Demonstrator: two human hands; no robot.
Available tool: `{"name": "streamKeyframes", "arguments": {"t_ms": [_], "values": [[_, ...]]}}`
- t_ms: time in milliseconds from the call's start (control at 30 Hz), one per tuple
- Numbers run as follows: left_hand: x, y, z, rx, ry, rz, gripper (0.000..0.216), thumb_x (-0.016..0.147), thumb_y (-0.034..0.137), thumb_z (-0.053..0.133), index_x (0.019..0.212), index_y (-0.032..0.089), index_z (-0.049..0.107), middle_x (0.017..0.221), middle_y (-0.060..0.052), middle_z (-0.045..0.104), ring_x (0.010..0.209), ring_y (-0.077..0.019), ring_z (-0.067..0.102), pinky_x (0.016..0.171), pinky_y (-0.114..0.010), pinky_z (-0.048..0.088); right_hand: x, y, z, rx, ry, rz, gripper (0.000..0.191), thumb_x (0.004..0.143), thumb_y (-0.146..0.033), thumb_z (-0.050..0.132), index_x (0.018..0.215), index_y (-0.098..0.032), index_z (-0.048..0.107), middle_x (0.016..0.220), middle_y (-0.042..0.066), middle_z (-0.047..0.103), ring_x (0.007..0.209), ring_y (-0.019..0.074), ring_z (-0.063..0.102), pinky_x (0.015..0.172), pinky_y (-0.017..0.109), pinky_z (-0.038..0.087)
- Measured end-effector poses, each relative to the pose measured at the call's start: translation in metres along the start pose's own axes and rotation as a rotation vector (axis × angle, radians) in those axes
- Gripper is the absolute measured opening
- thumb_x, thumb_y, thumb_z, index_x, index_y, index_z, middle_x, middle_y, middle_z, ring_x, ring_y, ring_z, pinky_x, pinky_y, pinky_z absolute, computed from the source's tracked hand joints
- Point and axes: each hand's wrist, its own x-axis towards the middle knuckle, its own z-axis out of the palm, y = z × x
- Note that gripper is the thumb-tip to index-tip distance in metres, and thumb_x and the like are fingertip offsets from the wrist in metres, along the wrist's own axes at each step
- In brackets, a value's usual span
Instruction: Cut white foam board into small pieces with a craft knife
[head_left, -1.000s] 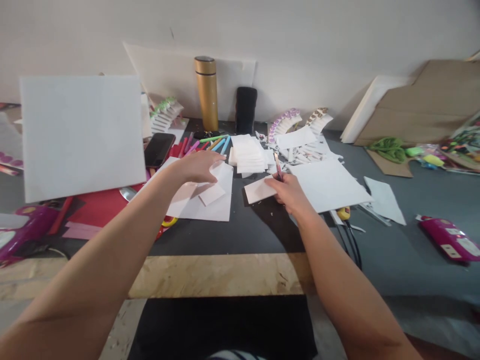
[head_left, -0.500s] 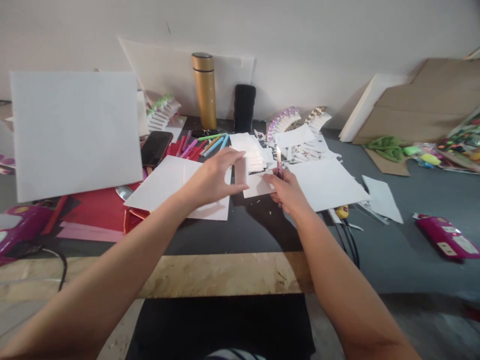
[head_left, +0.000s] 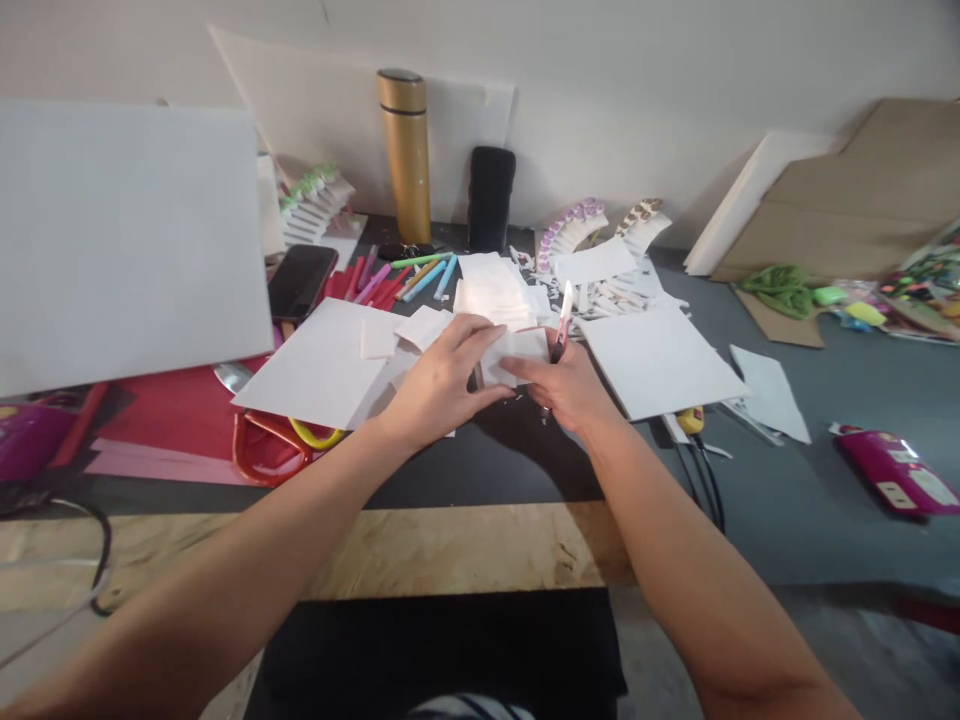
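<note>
Just in front of the paper stack (head_left: 491, 285), the left hand (head_left: 448, 382) grips small white cards (head_left: 493, 364) by their left edge, thumb below and fingers above, while the right hand (head_left: 568, 385) pinches their right side and also holds a slim tool (head_left: 565, 312) pointing up. Left of the stack lie markers (head_left: 424, 278) and a phone (head_left: 304, 282); behind it, leftward, stands a gold bottle (head_left: 406, 165); right of it, white scraps (head_left: 611, 305) spread out.

White cards (head_left: 492, 358) — partly behind the right hand (head_left: 574, 388) — number unclear
</note>
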Motion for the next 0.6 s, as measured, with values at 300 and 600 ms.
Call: {"name": "streamKeyframes", "arguments": {"t_ms": [300, 600], "values": [[0.004, 0.006, -0.003, -0.717, 0.115, -0.654, 0.040, 0.093, 0.048, 0.063, 0.114, 0.014, 0.067, 0.098, -0.010, 0.069, 0.081, -0.0184, 0.071, 0.066, -0.030, 0.060, 0.001, -0.004, -0.003, 0.115, 0.043, 0.037, 0.039, 0.061, -0.026, 0.089, 0.072, -0.020, 0.052, 0.053, -0.009, 0.048, 0.035, 0.0010, 0.024, 0.034, 0.022, 0.013], [0.001, 0.012, -0.001, -1.172, -0.015, -0.860, 0.032, 0.084, 0.046, 0.077, 0.081, 0.014, 0.074, 0.068, -0.002, 0.070, 0.063, -0.0118, 0.071, 0.068, -0.023, 0.063, -0.002, -0.008, 0.001, 0.085, -0.015, 0.088, 0.038, 0.061, -0.029, 0.088, 0.082, -0.021, 0.058, 0.056, -0.009, 0.048, 0.040, 0.0021, 0.022, 0.036, 0.022, 0.014]]}}
